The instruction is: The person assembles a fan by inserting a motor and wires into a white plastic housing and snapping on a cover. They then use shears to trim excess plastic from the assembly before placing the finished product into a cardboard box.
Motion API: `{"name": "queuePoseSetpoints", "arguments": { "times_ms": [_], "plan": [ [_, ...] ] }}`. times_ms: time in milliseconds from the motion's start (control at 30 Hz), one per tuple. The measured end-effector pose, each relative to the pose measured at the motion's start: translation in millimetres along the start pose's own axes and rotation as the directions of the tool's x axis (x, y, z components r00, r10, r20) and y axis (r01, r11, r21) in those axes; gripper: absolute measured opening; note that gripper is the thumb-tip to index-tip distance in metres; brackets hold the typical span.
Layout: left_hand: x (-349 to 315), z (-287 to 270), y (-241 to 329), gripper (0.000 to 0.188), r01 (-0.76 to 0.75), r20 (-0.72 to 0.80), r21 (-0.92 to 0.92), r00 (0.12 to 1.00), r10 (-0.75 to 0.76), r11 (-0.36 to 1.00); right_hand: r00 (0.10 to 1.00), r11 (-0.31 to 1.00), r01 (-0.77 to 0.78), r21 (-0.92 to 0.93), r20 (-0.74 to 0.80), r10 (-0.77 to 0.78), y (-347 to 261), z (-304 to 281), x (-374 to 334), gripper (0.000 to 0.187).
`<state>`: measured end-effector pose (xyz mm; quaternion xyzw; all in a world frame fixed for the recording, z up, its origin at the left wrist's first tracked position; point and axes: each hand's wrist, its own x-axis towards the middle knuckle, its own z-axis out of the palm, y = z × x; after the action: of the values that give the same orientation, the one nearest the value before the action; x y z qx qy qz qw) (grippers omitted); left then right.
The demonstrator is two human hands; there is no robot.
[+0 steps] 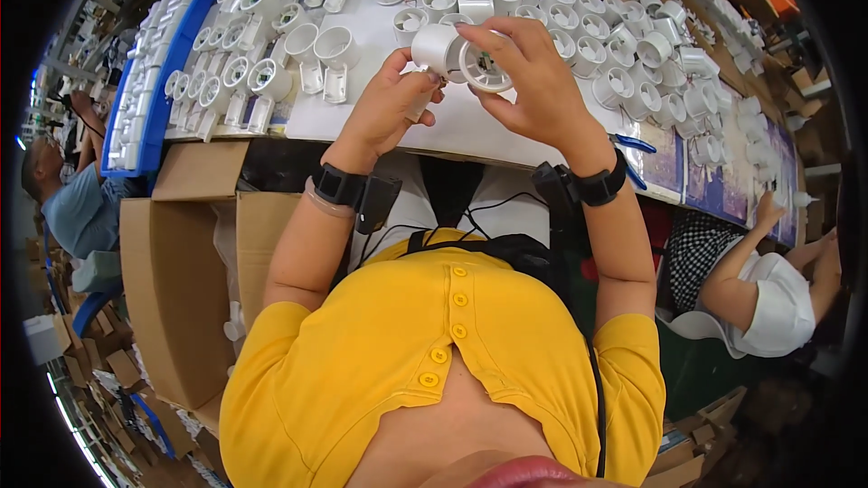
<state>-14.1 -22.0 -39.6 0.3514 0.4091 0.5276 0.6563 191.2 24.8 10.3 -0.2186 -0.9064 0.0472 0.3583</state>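
Above the near edge of the table, my left hand (391,108) is closed on a white plastic cylindrical housing (436,47), with a small white flap or bracket under it by the thumb. My right hand (540,81) grips a round white ring-shaped cap (472,78) between thumb and fingers. The cap is tilted right up against the housing's right end, and a bit of green shows inside it. Whether the two parts are joined cannot be made out.
Rows of white housings with brackets (336,47) stand at the left, beside a filled blue tray (165,117). Many white cylinders (615,86) crowd the right. Blue-handled pliers (636,144) lie at the table edge. An open cardboard box (181,298) is lower left. People sit on both sides.
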Motion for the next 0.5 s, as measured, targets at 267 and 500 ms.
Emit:
{"name": "queuePoseSetpoints", "arguments": {
  "times_ms": [267, 500],
  "plan": [
    [-25, -25, -8, 0.032, 0.133, 0.143, 0.005, 0.981, -0.132, 0.991, 0.972, 0.968, 0.114, 0.222, 0.177, -0.155, -11, 18, 8, 0.059],
    [-39, -40, -5, 0.026, 0.278, 0.214, 0.02, 0.937, -0.275, 0.961, 0.952, 0.925, 0.085, 0.371, 0.244, -0.185, -16, 30, 5, 0.057]
  ]
}}
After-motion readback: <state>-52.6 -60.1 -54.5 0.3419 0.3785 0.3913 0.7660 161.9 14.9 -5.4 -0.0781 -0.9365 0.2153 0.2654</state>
